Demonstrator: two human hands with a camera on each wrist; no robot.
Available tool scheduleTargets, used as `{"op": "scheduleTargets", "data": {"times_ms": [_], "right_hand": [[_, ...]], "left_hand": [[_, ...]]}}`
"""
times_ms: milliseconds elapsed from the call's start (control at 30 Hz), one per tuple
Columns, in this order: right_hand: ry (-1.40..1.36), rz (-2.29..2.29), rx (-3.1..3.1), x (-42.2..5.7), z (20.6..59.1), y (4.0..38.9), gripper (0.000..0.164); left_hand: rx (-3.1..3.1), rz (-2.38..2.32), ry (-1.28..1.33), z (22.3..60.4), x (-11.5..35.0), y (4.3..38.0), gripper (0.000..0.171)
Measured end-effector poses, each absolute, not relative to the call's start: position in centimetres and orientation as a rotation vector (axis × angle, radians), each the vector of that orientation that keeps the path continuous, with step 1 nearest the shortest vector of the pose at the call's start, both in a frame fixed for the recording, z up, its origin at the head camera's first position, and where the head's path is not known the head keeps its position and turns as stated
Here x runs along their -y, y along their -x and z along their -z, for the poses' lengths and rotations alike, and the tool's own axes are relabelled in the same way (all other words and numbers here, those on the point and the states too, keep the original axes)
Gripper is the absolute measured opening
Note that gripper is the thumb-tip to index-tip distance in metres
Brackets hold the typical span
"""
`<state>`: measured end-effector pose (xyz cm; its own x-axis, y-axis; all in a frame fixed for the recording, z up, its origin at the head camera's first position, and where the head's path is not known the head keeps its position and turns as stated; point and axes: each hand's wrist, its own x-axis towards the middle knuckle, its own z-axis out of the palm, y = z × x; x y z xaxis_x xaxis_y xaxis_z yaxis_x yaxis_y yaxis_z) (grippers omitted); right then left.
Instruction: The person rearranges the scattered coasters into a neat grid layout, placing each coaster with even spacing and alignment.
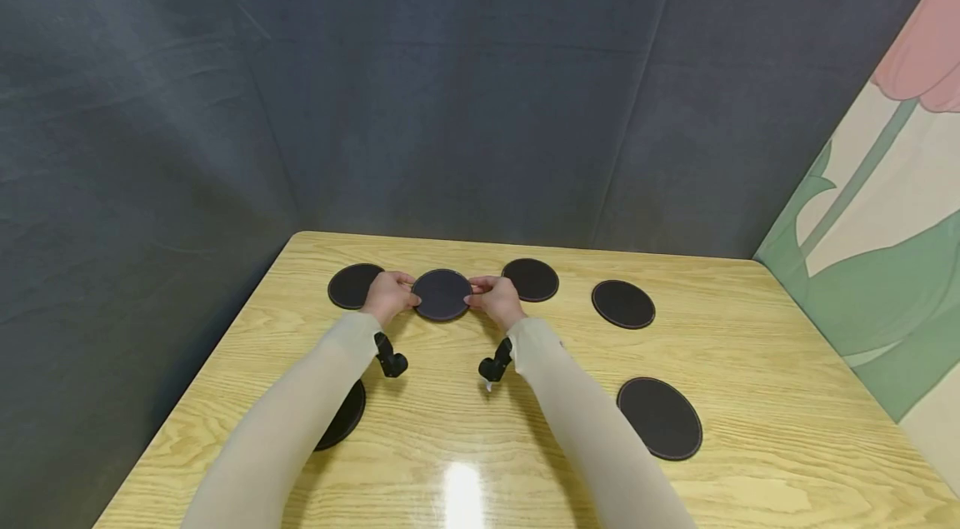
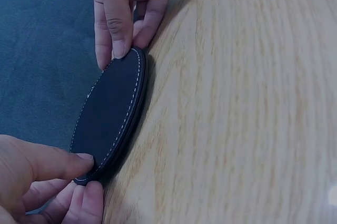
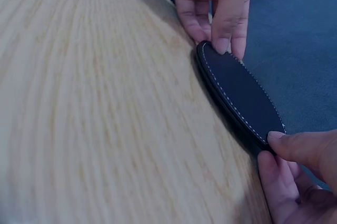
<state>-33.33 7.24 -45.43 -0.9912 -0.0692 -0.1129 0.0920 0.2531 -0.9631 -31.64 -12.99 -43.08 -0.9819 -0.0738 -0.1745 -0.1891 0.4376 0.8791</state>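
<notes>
A round black coaster with pale stitching near its rim is between my two hands at the table's far side. My left hand pinches its left edge, thumb on top and fingers beneath, as the left wrist view shows. On the opposite edge my right hand pinches it the same way. In the right wrist view the coaster has a thick, layered-looking edge and sits low over the wood. Another coaster lies just beyond my left hand, partly covered by it, and a further coaster lies behind my right hand.
More black coasters lie flat on the wooden table: one coaster at the back right, one coaster nearer on the right, and one coaster partly hidden under my left forearm. A dark curtain hangs behind the table.
</notes>
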Motion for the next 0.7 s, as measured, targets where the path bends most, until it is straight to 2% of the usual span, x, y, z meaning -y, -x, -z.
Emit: {"op": "scheduleTargets", "data": {"times_ms": [700], "right_hand": [[-0.100, 1.814, -2.353, -7.26, 44.90, 32.99, 0.037]], "left_hand": [[-2.650, -1.467, 0.223, 43.46, 12.84, 31.93, 0.040]]}}
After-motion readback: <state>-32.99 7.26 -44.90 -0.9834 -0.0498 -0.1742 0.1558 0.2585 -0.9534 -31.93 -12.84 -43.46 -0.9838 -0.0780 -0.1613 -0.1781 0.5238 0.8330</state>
